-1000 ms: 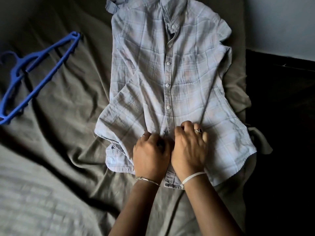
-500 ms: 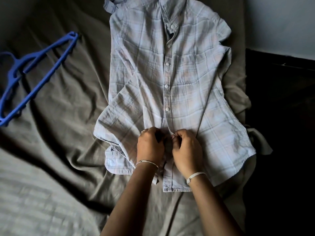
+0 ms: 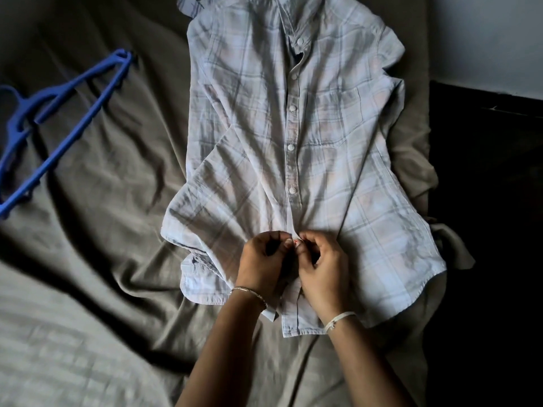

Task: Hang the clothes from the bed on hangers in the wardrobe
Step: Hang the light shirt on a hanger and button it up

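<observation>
Blue hanger [image 3: 66, 136] lies on the bed [image 3: 102, 259], well left of the plaid shirt [image 3: 338, 148], untouched. Shirt is spread front-up, upper buttons apparently fastened. At the shirt's lower placket, left hand [image 3: 258, 265] pinches one front edge; right hand [image 3: 323, 271] pinches the other, fingertips meeting. Likely working a low button. Advice: keep both edges level, hold the hole taut, seat the button fully before moving toward the hem.
</observation>
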Demonstrator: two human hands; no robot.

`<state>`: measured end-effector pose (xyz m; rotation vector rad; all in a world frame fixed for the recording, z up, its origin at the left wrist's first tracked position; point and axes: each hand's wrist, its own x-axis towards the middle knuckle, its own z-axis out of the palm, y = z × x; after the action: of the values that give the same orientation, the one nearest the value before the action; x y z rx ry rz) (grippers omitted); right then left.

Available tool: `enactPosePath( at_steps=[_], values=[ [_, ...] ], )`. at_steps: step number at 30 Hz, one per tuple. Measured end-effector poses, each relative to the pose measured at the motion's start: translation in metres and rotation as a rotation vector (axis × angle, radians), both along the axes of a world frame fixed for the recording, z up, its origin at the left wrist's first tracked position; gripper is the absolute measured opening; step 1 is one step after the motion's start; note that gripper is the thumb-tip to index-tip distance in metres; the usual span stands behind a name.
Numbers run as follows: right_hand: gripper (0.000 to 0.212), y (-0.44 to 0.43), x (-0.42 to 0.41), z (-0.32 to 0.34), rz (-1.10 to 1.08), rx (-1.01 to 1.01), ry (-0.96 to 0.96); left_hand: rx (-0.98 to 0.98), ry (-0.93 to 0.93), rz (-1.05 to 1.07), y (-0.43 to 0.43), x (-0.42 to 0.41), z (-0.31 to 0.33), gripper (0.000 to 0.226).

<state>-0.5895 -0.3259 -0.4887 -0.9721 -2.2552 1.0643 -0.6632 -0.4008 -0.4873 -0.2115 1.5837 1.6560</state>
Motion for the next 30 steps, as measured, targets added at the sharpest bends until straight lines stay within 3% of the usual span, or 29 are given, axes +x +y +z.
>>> enactPosePath(
  at_steps=[4,9,15,18,21,25,30],
  values=[
    [0.013,0.004,0.002,-0.007,-0.001,0.002,0.024,0.067,-0.028,-0.027,-0.002,-0.006,-0.003,0.012],
    [0.009,0.008,0.003,-0.014,-0.019,-0.25,0.045,0.101,0.026,-0.006,-0.005,-0.007,-0.01,0.012],
    [0.02,0.015,0.0,-0.008,-0.035,-0.48,0.039,0.075,0.082,0.006,-0.004,-0.005,-0.009,0.01],
    [0.03,0.014,-0.002,-0.009,-0.038,-0.461,0.04,0.097,0.041,0.038,-0.005,-0.005,-0.005,0.005],
    [0.032,0.012,-0.003,-0.012,-0.063,-0.467,0.031,0.138,-0.05,0.066,-0.006,-0.005,0.0,0.021],
    [0.035,0.01,-0.004,-0.014,-0.08,-0.45,0.043,0.118,-0.035,0.058,-0.004,-0.003,-0.003,0.029],
    [0.037,0.008,-0.003,-0.015,-0.061,-0.464,0.084,0.071,-0.051,0.097,-0.003,-0.002,-0.003,0.012]
  ],
)
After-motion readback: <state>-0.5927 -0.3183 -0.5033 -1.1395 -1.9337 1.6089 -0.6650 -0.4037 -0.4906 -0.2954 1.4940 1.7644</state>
